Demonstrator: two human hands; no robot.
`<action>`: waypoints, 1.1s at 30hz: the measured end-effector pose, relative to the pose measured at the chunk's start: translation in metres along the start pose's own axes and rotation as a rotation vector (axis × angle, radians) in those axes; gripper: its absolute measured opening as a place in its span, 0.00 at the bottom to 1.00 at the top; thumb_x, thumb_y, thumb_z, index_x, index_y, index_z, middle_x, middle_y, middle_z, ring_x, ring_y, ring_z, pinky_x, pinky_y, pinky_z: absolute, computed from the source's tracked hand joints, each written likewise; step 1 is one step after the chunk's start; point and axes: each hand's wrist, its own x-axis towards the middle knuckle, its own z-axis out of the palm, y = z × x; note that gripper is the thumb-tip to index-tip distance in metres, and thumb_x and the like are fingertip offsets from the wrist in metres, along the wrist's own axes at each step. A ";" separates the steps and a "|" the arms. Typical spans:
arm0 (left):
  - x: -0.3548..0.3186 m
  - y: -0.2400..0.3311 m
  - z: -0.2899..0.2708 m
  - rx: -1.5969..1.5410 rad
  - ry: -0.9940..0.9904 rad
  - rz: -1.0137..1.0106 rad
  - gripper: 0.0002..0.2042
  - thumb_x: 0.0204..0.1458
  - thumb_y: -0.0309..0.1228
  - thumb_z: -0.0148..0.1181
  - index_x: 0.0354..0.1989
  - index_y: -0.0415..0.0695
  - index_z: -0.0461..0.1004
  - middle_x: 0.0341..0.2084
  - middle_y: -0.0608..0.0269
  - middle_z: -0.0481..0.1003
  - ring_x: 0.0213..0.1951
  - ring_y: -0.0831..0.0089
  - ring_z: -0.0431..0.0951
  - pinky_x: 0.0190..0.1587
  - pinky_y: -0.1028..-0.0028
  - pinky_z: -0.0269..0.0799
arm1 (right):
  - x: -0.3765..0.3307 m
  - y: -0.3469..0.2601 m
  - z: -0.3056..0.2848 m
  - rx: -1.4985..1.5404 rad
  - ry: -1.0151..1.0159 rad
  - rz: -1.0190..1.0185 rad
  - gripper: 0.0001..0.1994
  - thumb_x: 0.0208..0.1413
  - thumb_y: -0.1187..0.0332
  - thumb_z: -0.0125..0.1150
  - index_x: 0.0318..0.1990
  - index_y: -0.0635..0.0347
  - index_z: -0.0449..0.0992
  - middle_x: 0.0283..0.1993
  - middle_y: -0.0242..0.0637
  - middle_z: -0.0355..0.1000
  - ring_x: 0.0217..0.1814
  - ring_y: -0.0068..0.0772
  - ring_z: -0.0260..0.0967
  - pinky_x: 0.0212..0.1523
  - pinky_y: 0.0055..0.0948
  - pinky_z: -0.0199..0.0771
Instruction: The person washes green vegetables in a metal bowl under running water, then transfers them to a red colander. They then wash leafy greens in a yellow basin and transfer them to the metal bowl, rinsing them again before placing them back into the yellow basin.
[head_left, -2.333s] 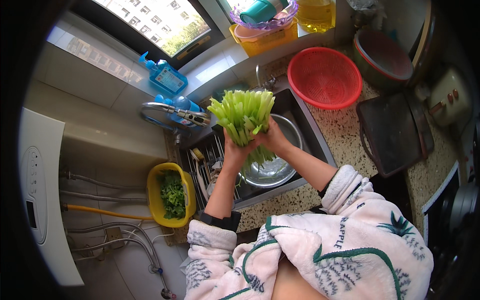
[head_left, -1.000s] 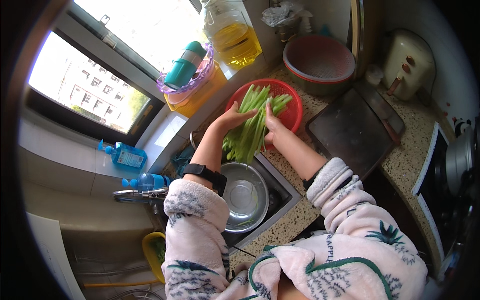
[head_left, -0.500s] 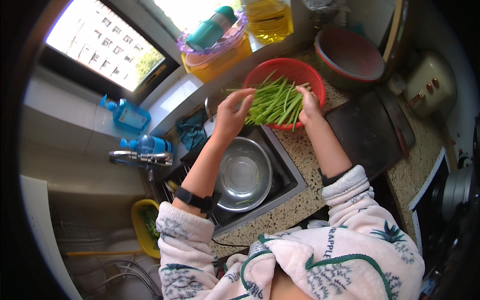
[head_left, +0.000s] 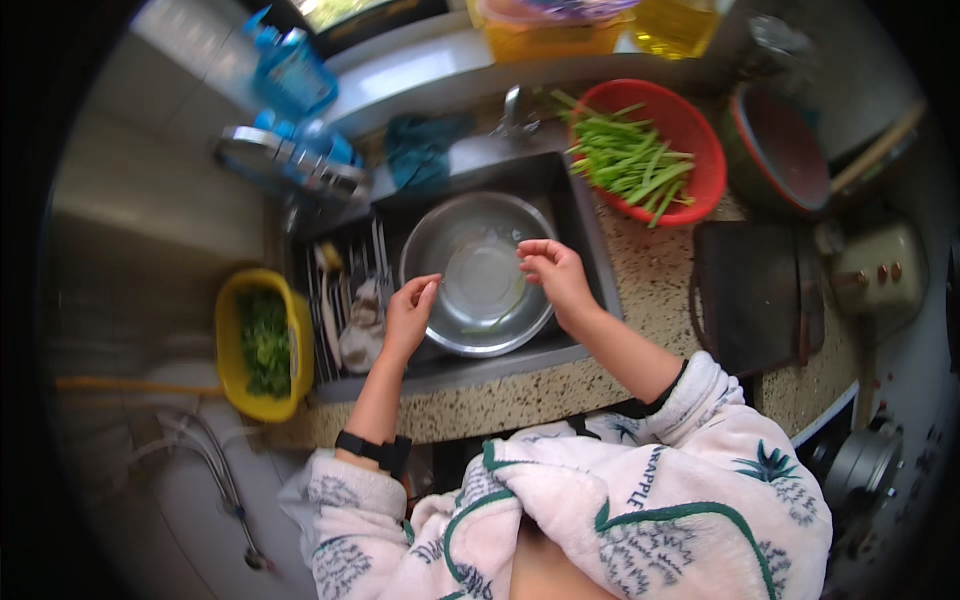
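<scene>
My left hand (head_left: 410,315) is open at the left rim of a round metal basin (head_left: 432,235), its fingers loosely bent with nothing visible in them. Over the basin's right side, my right hand (head_left: 556,278) is also open, fingers curved and apart. The basin stands in the sink (head_left: 590,240); a few green bits lie inside, and there seems to be some water. Beyond my right hand, a red colander (head_left: 700,135) holds a heap of cut green stalks (head_left: 630,155).
A yellow basket (head_left: 230,340) of leafy greens stands left of the sink, beside a rack (head_left: 380,250). Behind are the faucet (head_left: 290,160), a teal cloth (head_left: 425,145) and a blue pump bottle (head_left: 290,75). A dark cutting board (head_left: 750,290) lies at right.
Both hands have left the stalks in the red colander and come back toward me, down to the metal basin. The view has shifted, bringing the yellow basket more fully into sight.
</scene>
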 end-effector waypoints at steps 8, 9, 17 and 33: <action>-0.056 -0.037 -0.032 -0.091 0.174 -0.081 0.12 0.57 0.30 0.52 0.45 0.38 0.73 0.38 0.63 0.76 0.40 0.80 0.74 0.44 0.80 0.67 | 0.086 0.112 -0.005 -0.374 -0.059 0.462 0.12 0.54 0.63 0.54 0.42 0.58 0.74 0.42 0.34 0.72 0.41 0.28 0.69 0.42 0.28 0.68; -0.062 -0.037 -0.035 -0.127 0.201 -0.089 0.12 0.57 0.30 0.52 0.45 0.38 0.73 0.38 0.63 0.76 0.40 0.80 0.74 0.44 0.80 0.67 | 0.096 0.121 -0.003 -0.562 -0.153 0.450 0.14 0.53 0.61 0.56 0.43 0.58 0.74 0.44 0.35 0.71 0.44 0.31 0.69 0.45 0.31 0.68; -0.088 -0.042 -0.055 -0.179 0.284 -0.138 0.13 0.57 0.29 0.51 0.47 0.36 0.72 0.42 0.61 0.74 0.45 0.78 0.72 0.50 0.79 0.65 | 0.075 0.178 0.027 -1.750 -0.811 -0.100 0.21 0.50 0.45 0.55 0.46 0.44 0.74 0.50 0.36 0.70 0.54 0.41 0.65 0.60 0.58 0.45; -0.075 -0.050 -0.039 -0.201 0.180 -0.102 0.12 0.56 0.29 0.52 0.47 0.39 0.72 0.39 0.63 0.76 0.40 0.79 0.74 0.44 0.79 0.69 | 0.000 -0.070 0.011 -1.172 0.054 -1.000 0.06 0.56 0.70 0.54 0.40 0.59 0.74 0.36 0.37 0.71 0.39 0.32 0.69 0.42 0.27 0.67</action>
